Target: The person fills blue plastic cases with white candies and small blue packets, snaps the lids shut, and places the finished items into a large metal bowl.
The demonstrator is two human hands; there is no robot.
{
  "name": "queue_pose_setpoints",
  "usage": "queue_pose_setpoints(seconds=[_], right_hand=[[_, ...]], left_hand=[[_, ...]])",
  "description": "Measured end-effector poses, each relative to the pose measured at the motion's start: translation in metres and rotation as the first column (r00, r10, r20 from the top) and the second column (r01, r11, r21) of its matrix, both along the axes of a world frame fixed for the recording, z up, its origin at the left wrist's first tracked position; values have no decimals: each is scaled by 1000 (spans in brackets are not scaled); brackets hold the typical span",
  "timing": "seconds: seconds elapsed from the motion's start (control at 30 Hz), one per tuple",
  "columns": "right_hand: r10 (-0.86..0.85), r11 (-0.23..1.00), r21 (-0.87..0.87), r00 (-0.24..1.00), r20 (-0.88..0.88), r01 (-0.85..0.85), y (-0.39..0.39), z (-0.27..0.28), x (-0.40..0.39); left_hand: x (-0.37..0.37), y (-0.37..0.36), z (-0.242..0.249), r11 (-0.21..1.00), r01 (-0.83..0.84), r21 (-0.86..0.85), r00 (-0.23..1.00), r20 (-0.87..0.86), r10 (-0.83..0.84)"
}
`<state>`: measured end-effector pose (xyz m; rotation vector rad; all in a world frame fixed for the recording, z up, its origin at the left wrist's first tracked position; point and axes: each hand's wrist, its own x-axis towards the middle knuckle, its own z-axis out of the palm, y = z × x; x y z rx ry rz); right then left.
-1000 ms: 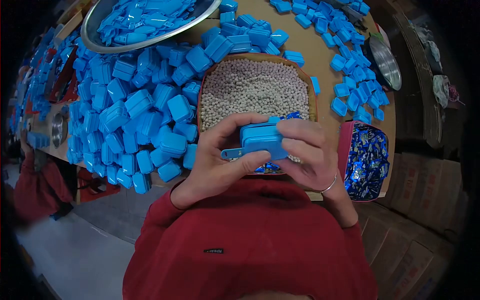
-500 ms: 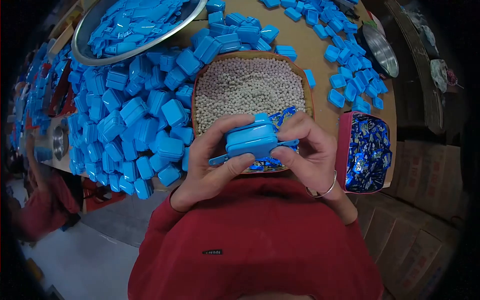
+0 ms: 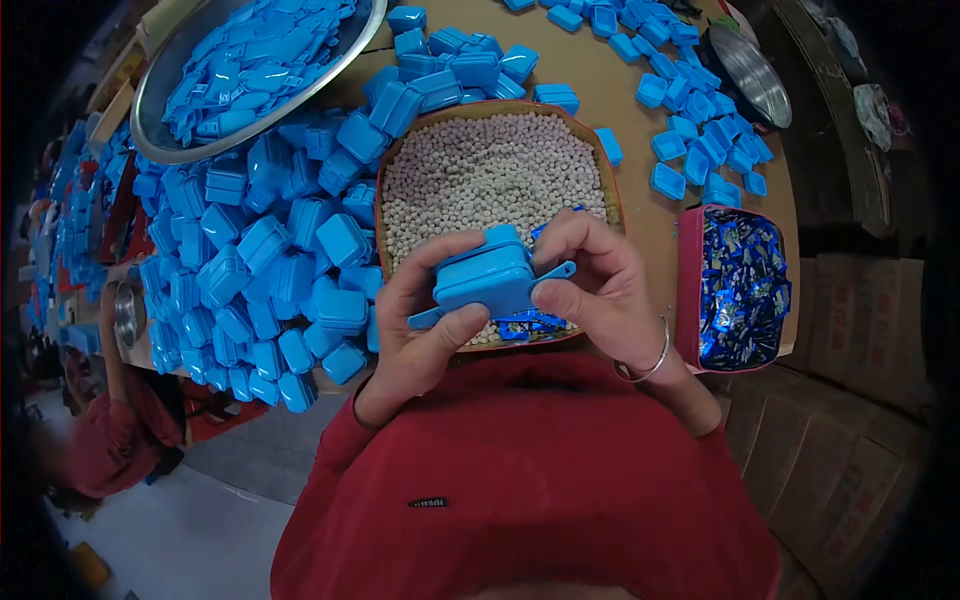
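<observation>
A small blue plastic box (image 3: pixel 484 277) with rounded corners is held between both hands above a tray. My left hand (image 3: pixel 425 335) is closed around its left side, thumb along the near lower edge. At the right end, my right hand (image 3: pixel 600 290) pinches the box, thumb and fingers by a flat blue strap (image 3: pixel 557 274) with a holed tip. Another end of the strap juts out under my left hand. Beneath is the red-rimmed tray (image 3: pixel 379 205), with pale round pellets (image 3: pixel 490 165) and shiny blue packets (image 3: pixel 533 325) partly hidden by the hands.
Many closed blue boxes (image 3: pixel 265 245) are heaped on the left. A metal bowl (image 3: pixel 372 40) of flat blue pieces stands behind them. Open blue box halves (image 3: pixel 700 130) lie at back right, near a metal pan (image 3: pixel 748 75). A red-sided container (image 3: pixel 690 290) holds blue packets. Another person (image 3: pixel 115 430) is at far left.
Both hands and the box have shifted slightly left in view, and the strap's right end now tilts further up. The scene has shifted a little with the camera. The grip stays about the same.
</observation>
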<state>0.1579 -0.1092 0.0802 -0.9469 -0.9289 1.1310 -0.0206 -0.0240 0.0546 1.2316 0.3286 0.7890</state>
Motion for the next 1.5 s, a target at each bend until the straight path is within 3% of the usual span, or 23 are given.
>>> queue_pose_setpoints(seconds=[0.17, 0.27, 0.3, 0.4, 0.43, 0.53, 0.7, 0.83, 0.97, 1.07, 1.13, 1.3, 1.4, 1.5], right_hand=[[-120, 991, 94, 946, 302, 96, -1, 5, -1], [-176, 980, 159, 887, 427, 118, -5, 13, -2], [-184, 978, 175, 872, 454, 115, -6, 16, -2], [-232, 951, 301, 809, 540, 72, -7, 15, -1], [-243, 940, 338, 788, 565, 47, -6, 16, -1], [-289, 904, 428, 731, 619, -6, -5, 15, 0], [-373, 858, 514, 662, 651, -22, -11, 3, -1], [-408, 841, 540, 623, 668, -28, -13, -3, 2], [-424, 829, 559, 625, 655, -25, -11, -4, 2], [-440, 829, 559, 600, 668, -16, -10, 0, 2], [-391, 854, 519, 621, 679, -29, -9, 3, 4], [-191, 897, 416, 717, 670, -151, -7, 2, 25], [-278, 884, 448, 624, 730, -130, -8, 3, 26], [-352, 871, 480, 547, 759, -105, -11, 4, 24]], left_hand=[[1, 4, -6, 975, -111, 191, 993, 70, 99], [-2, 9, -5, 911, -107, 399, 992, 107, 70], [-3, 7, -2, 925, -101, 365, 990, 130, 56], [-12, 11, 2, 786, -56, 616, 998, 23, 53], [-9, 10, 2, 680, -123, 723, 991, 54, 122], [-2, 3, 5, 545, -200, 814, 978, 135, 157], [10, 4, -2, 481, -318, 817, 945, 312, 96], [12, 0, -8, 404, -352, 844, 935, 340, 102], [7, -3, 2, 385, -245, 890, 970, 230, 84], [11, -5, -2, 378, -309, 873, 951, 292, 102], [15, -11, -3, 545, -302, 782, 952, 278, 129], [12, -17, 5, 692, -179, 699, 984, 116, 138], [9, -15, 3, 694, -125, 709, 990, 45, 132], [14, -13, 3, 548, -198, 813, 980, 142, 143]])
